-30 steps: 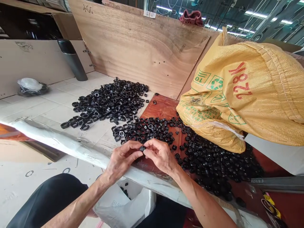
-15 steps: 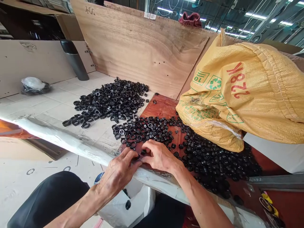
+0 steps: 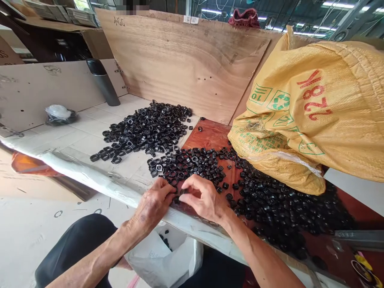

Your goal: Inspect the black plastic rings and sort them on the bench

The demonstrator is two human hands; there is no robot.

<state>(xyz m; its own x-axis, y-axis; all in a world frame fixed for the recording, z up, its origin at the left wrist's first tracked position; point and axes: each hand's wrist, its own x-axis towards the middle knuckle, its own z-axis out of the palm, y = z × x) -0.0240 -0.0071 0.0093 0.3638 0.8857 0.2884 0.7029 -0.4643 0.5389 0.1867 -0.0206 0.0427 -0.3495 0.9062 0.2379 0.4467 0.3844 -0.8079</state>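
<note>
At the table's front edge my left hand (image 3: pixel 154 200) has thumb and fingers pinched together beside some black rings; what they hold, if anything, is hidden. Close to its right, my right hand (image 3: pixel 207 200) curls thumb and fingers around a small black round part (image 3: pixel 184 192). Just beyond both hands lie loose black rings (image 3: pixel 173 174) on the red-brown board. Another heap of black rings (image 3: pixel 150 128) is spread farther back on the pale surface. To the right of my right hand is a large heap of small black round parts (image 3: pixel 279 200).
A yellow woven sack (image 3: pixel 288 100) leans over the right heap. A wooden panel (image 3: pixel 186 68) stands behind, with a dark bottle (image 3: pixel 103 82) at its left. Below the edge hangs a white bag (image 3: pixel 162 260) near black pieces. Yellow-handled scissors (image 3: pixel 364 268) lie at lower right.
The view has shifted slightly left. My hands have moved a little apart at the fingertips, and the black part in my right hand shows more clearly. More black pieces show by the white bag.
</note>
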